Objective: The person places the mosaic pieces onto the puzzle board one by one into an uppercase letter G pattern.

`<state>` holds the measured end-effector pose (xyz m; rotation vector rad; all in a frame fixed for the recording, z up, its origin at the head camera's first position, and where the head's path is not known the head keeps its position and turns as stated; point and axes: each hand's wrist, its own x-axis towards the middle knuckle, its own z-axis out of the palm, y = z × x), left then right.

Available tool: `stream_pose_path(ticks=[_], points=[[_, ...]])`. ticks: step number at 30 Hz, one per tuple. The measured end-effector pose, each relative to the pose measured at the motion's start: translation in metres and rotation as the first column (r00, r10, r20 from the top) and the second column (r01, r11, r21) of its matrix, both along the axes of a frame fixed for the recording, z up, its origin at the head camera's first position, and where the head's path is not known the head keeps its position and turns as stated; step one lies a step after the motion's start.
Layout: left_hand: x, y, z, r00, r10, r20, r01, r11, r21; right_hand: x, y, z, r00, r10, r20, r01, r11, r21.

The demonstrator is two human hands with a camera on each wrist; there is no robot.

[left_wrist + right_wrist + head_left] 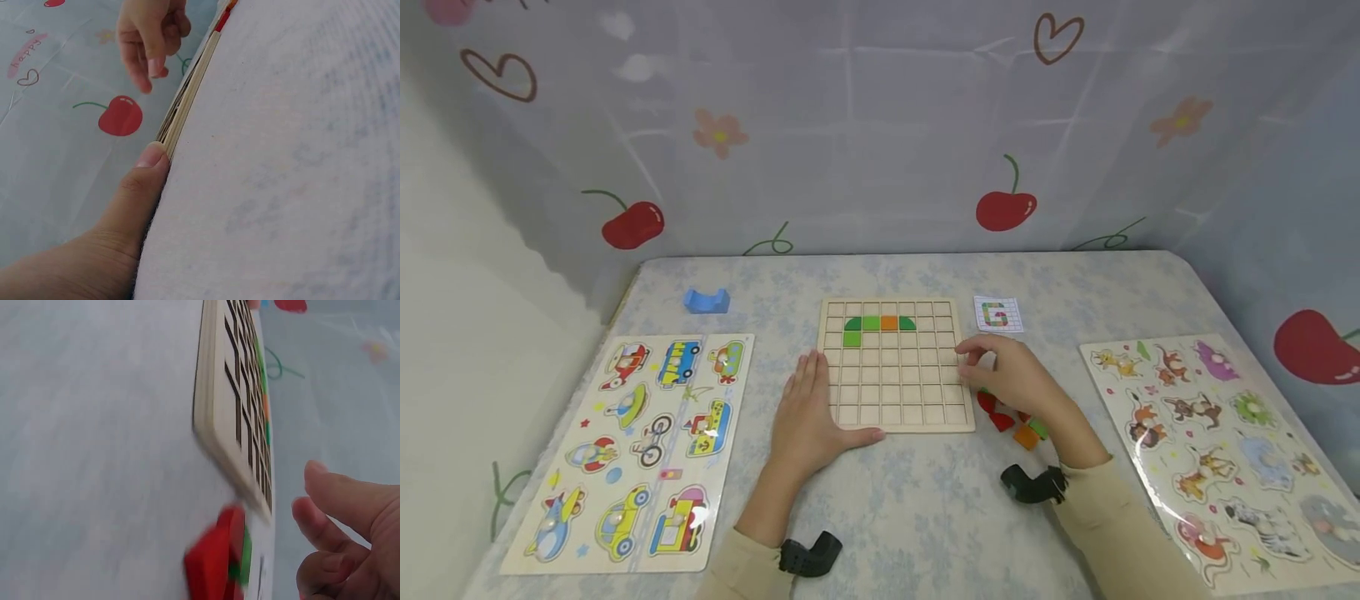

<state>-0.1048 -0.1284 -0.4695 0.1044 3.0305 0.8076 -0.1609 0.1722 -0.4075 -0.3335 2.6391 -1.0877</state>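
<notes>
Placement was the step, I judged. My left hand (808, 417) lay flat, steadying the grid board (891, 367). My right hand (1011, 375) hovered curled at its edge; whether it pinched a block I couldn't tell.

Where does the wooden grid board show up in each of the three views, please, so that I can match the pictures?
Head: the wooden grid board lies at the table's centre, between both hands.
Left wrist: only its thin edge shows, running up from the left hand's thumb.
Right wrist: it stands tilted at upper centre, above the red pieces.
Shared landmark: the green and orange tiles set in its top rows, also seen in the right wrist view.
</notes>
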Motion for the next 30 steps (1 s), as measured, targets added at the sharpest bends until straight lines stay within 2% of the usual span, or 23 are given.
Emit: stream_pose_path(ticks=[9,14,18,30], points=[[0.0,0.001,0.001,1.0,-0.008,0.01,0.008,1.0,-0.002,0.025,0.063,-0.006,0.993,-0.11,-0.037,0.114,0.985,0.129],[0.0,0.001,0.003,1.0,-0.007,0.024,0.007,1.0,-0.011,0.034,0.085,-0.007,0.994,-0.104,-0.035,0.108,0.976,0.187],[0.001,0.001,0.005,0.999,-0.006,0.033,0.006,1.0,-0.008,0.037,0.096,-0.007,0.996,-0.084,-0.033,0.089,0.973,0.211],[0.001,0.0,0.005,0.999,0.001,0.041,-0.001,1.0,-0.004,0.037,0.101,-0.01,0.994,-0.103,0.02,0.096,0.968,0.232]])
